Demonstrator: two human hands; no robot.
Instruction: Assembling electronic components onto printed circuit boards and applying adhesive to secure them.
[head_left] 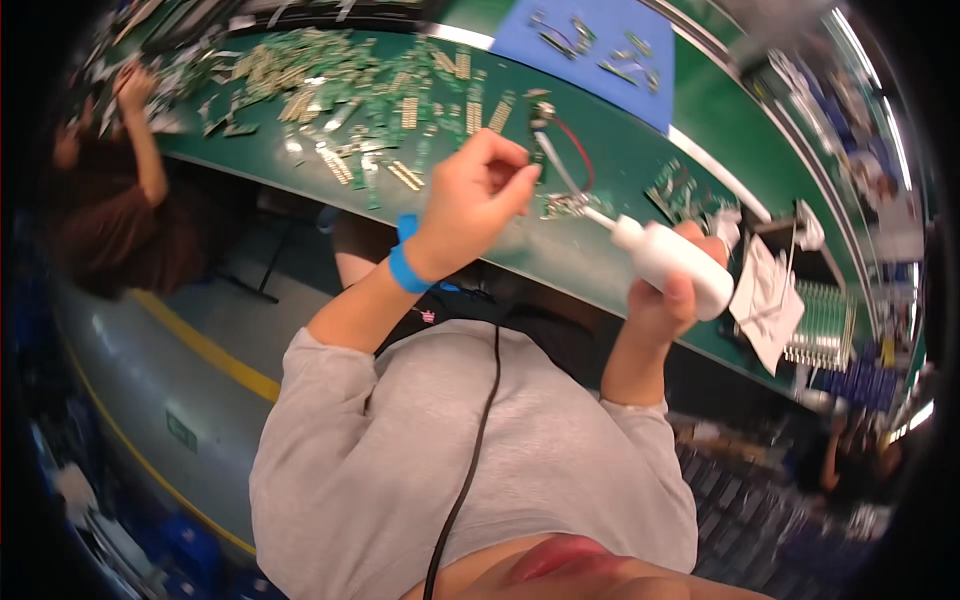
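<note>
My right hand (660,305) is wrapped around a white squeeze bottle (682,268), which is tilted so its thin nozzle points up and left. The nozzle's tip is at a small circuit board (562,206) near the table's front edge; whether they touch is unclear. A red wire (586,160) and a pale one run from there to another small board (540,108) farther back. Left of these boards, my left hand (475,200) is closed, thumb toward curled fingertips. Anything between those fingertips is too small to make out. A blue band (404,262) circles the left wrist.
Many loose green circuit boards (300,70) cover the table's left side. Wired boards lie on a blue mat (610,50) at the back. A white cloth (768,305) and a stack of boards (822,325) are at right. Another person's hand (135,90) works at far left.
</note>
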